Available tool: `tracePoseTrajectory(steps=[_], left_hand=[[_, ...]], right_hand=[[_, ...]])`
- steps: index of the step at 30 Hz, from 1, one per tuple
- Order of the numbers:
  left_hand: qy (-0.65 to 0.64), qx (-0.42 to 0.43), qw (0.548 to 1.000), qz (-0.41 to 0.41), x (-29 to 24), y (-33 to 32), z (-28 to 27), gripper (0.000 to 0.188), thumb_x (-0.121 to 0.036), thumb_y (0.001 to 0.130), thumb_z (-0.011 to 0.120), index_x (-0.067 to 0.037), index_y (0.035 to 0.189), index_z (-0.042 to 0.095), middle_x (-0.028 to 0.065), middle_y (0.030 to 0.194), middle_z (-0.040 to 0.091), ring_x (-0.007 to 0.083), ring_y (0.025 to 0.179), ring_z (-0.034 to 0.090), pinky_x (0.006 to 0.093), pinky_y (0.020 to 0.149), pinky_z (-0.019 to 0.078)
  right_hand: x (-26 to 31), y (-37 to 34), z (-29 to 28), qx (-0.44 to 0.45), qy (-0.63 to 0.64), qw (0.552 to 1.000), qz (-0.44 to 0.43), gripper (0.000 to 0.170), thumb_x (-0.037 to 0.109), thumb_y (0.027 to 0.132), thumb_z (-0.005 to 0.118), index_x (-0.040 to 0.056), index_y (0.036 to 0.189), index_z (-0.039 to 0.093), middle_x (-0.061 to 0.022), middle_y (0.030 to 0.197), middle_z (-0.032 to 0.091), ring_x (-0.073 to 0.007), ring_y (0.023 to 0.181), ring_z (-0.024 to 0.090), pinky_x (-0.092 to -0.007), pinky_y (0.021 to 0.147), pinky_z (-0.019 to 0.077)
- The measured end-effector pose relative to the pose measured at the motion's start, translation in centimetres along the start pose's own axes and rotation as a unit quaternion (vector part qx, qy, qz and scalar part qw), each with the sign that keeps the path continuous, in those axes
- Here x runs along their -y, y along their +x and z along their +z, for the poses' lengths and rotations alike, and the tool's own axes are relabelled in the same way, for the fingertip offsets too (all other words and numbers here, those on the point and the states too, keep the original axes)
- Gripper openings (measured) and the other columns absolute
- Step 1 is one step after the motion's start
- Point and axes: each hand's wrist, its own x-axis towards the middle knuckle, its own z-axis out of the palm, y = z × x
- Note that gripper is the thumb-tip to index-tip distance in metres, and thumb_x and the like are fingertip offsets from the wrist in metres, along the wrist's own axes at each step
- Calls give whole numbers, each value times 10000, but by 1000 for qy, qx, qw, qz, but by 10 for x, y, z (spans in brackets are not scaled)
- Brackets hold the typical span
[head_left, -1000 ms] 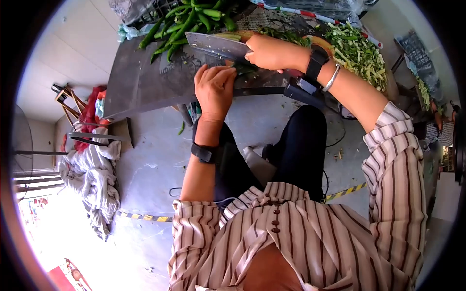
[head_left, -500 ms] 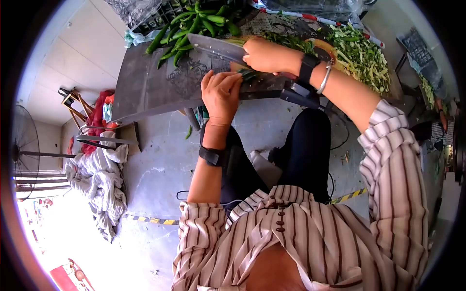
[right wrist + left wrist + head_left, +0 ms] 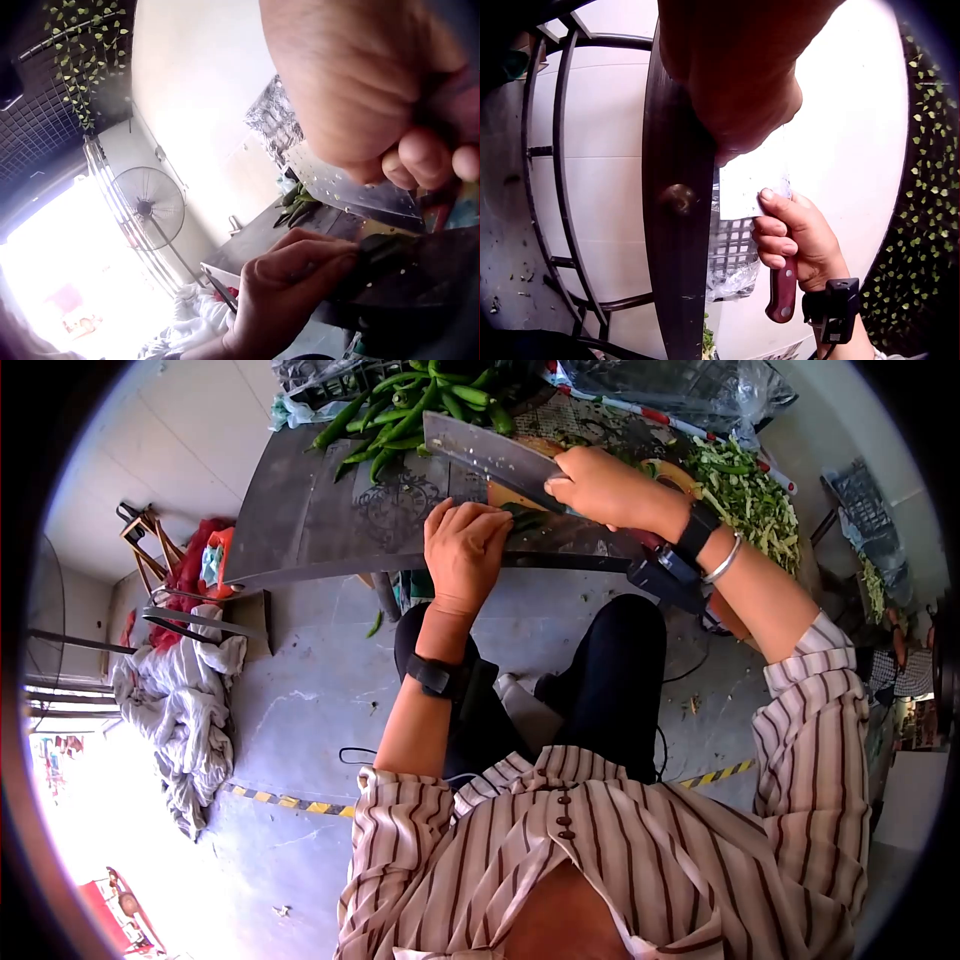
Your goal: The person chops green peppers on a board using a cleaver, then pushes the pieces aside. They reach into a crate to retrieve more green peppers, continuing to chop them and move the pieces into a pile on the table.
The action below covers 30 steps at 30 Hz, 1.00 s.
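Indoors, at a dark table (image 3: pixel 300 515), right hand (image 3: pixel 612 488) grips cleaver (image 3: pixel 485 452), left hand (image 3: pixel 464 553) pinches pepper (image 3: pixel 526 516).

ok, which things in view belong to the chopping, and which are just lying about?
Chopping, by the look of it:
knife in right hand
green vegetable at left hand
whole peppers
chopped greens
table

Apparently unrelated:
crumpled cloth
red bundle
fan
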Motion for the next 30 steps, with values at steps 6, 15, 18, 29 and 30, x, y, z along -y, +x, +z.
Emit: tracePoseTrajectory(steps=[6,15,18,29,30], left_hand=[[4,-5,1000,2,-1,1,0,50,-106,740,690,-118,787,682,-16,808,625,203,809,599,365,937,393],[0,-9,1000,-2,0,0,0,45,-117,738,696,-123,781,685,-22,818,645,189,816,614,369,933,402],[9,-12,1000,-4,0,-1,2,42,-121,737,699,-124,777,690,-26,806,648,184,805,622,375,940,412],[2,1,1000,-9,4,2,3,48,-118,749,692,-120,796,696,-10,814,657,201,796,623,391,944,430],[4,0,1000,-7,4,3,3,45,-120,753,690,-117,798,696,-6,816,658,206,794,621,391,942,431]], right_hand=[[-9,-1,8,16,-44,997,-58,276,204,895,497,-42,770,496,-94,516,493,-191,346,467,-324,360,395],[6,1,-2,87,-33,995,27,290,202,906,495,-49,762,473,-108,523,500,-195,354,492,-335,365,398],[6,5,2,84,-57,995,8,297,203,908,499,-52,759,468,-126,537,508,-201,357,494,-341,377,404],[1,21,18,12,-56,998,-32,266,148,857,518,-104,821,592,-178,572,591,-294,396,562,-365,384,463],[3,20,18,1,-53,998,-33,266,148,857,518,-104,821,592,-178,572,591,-294,396,562,-365,384,463]])
